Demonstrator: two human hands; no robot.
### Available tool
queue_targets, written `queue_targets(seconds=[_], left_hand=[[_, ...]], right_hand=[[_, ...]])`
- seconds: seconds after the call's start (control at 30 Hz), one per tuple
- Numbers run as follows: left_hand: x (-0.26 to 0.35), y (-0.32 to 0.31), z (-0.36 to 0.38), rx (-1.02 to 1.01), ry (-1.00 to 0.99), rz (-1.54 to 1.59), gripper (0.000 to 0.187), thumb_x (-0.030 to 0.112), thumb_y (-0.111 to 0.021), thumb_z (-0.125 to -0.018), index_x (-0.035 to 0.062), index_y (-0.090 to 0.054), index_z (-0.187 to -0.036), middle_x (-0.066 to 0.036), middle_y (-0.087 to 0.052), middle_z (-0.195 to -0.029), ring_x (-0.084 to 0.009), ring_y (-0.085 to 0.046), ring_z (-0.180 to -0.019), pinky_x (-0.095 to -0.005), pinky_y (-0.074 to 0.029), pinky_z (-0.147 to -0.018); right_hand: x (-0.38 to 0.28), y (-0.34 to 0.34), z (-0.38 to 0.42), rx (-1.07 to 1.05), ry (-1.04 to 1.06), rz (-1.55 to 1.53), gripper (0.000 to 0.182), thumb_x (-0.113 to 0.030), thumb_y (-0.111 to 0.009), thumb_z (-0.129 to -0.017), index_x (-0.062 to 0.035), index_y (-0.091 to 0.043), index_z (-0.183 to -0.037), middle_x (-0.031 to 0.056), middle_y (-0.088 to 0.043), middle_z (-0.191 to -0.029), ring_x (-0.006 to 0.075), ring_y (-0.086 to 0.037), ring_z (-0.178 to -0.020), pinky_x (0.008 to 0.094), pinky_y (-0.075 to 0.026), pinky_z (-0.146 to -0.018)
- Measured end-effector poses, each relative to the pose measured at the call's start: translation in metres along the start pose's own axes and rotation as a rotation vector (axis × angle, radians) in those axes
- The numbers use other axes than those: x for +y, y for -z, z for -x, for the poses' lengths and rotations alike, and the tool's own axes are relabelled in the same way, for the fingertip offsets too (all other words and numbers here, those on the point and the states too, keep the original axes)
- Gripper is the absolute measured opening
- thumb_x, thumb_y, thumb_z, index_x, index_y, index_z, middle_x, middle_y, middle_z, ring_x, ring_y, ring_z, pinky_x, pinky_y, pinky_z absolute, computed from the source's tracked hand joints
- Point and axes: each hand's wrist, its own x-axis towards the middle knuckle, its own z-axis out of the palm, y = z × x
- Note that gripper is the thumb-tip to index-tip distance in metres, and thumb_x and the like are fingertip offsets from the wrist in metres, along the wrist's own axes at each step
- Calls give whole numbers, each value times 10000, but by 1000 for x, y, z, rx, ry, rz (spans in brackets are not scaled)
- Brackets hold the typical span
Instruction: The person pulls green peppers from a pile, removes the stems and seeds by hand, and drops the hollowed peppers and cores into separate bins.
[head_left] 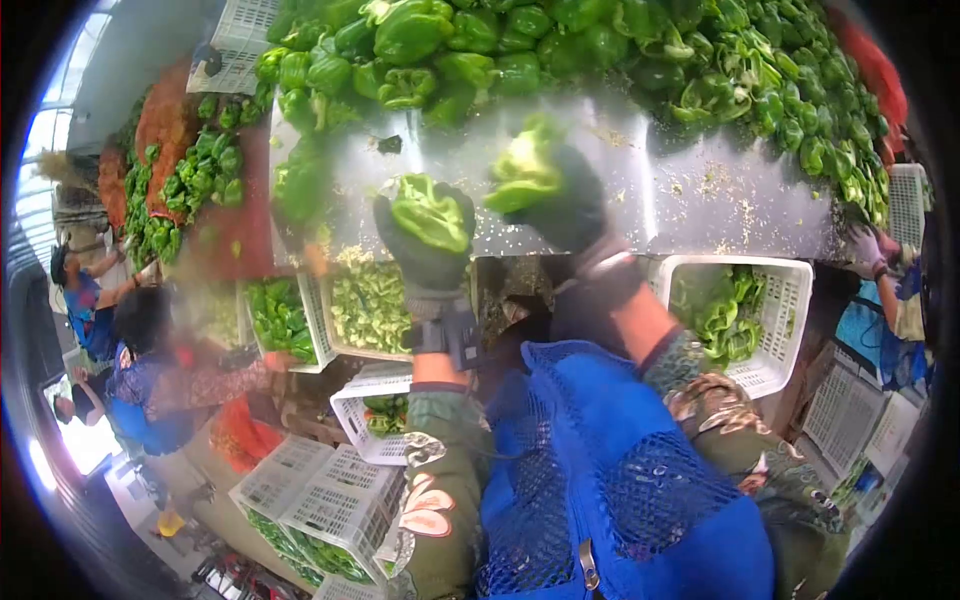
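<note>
In my black-gloved left hand, a green bell pepper is gripped above the near edge of the metal table. Its pale, ridged side faces up. My right hand, also gloved in dark fabric, is wrapped round another green bell pepper, somewhat blurred, with a pale patch on its left. The two peppers are apart, side by side. A large heap of green peppers covers the far part of the table, and pale seeds are scattered over the metal.
Below the table edge stand a white crate with green peppers, a crate of pale green pieces and another crate of peppers. Stacked crates are at lower left. Co-workers are at the left; a gloved hand reaches in from the right.
</note>
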Motion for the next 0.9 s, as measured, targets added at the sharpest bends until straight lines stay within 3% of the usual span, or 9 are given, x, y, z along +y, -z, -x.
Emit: queue_targets(seconds=[0.13, 0.27, 0.37, 0.43, 0.6, 0.67, 0.7, 0.73, 0.9], left_hand=[[-7, -31, 25, -9, 106, -134, 603, 530, -493, -837, 35, -510, -1180, -189, -571, -1022, -323, -558, -925, -447, -468, -864], [-24, -46, 35, 7, 154, -172, 568, 510, -447, -870, 80, -482, -1240, -216, -560, -1102, -338, -561, -959, -481, -432, -913], [-37, -44, 34, -1, 178, -319, 555, 479, -430, -890, 61, -463, -1254, -210, -557, -1126, -326, -578, -963, -454, -460, -890], [-22, -12, 15, -295, 269, -300, 551, 449, -452, -889, 34, -456, -1252, -204, -559, -1126, -288, -582, -967, -392, -484, -856], [-35, -55, -20, -369, -1399, -2228, 502, 320, -573, -847, -20, -442, -1192, -165, -534, -1073, -260, -558, -964, -345, -506, -794], [-15, -1, -60, -58, -515, -3180, 502, 316, -580, -840, 31, -426, -1224, -186, -508, -1122, -299, -542, -1019, -378, -505, -824], [-17, -3, -65, 169, -144, -3141, 498, 345, -568, -843, 80, -425, -1239, -214, -490, -1176, -309, -538, -1039, -398, -511, -818], [-9, 13, -71, 362, -413, -2820, 522, 394, -568, -840, 88, -421, -1236, -204, -479, -1204, -294, -557, -992, -394, -515, -804], [-22, 52, -63, 74, -213, -1494, 420, 442, -444, -896, 88, -520, -1109, -91, -593, -1007, -219, -585, -879, -384, -516, -742]], right_hand=[[-59, 77, 19, 401, 47, 787, 659, -115, -752, -699, -143, -432, -1275, 106, -555, -1129, 177, -573, -946, 259, -534, -696], [-83, 148, 13, 888, 18, 2099, 706, -419, -729, -679, -172, -440, -1274, 154, -460, -1226, 286, -497, -1075, 419, -444, -884], [-82, 171, 19, 922, -201, 2139, 705, -511, -634, -738, -186, -393, -1315, 171, -406, -1287, 274, -412, -1199, 481, -344, -999], [-78, 163, 29, 835, 264, 2043, 664, -466, -641, -752, -180, -402, -1301, 157, -425, -1272, 282, -416, -1195, 462, -336, -1012], [-21, 102, 64, 611, 463, 1294, 522, -306, -672, -782, -73, -469, -1204, 135, -496, -1179, 267, -472, -1116, 376, -392, -967], [6, 116, 75, 624, 412, 1324, 470, -232, -673, -796, -66, -485, -1194, 130, -519, -1129, 254, -512, -1029, 358, -446, -883], [20, 125, 80, 576, 422, 1280, 435, -197, -654, -816, -72, -488, -1199, 122, -522, -1122, 241, -518, -995, 344, -465, -842], [15, 130, 67, 538, 439, 1133, 404, -183, -643, -824, -71, -500, -1186, 115, -528, -1111, 226, -520, -976, 335, -468, -833], [18, 68, 41, 366, 365, 1034, 326, -144, -634, -820, -80, -555, -1130, 103, -550, -1039, 193, -535, -927, 309, -458, -815]])
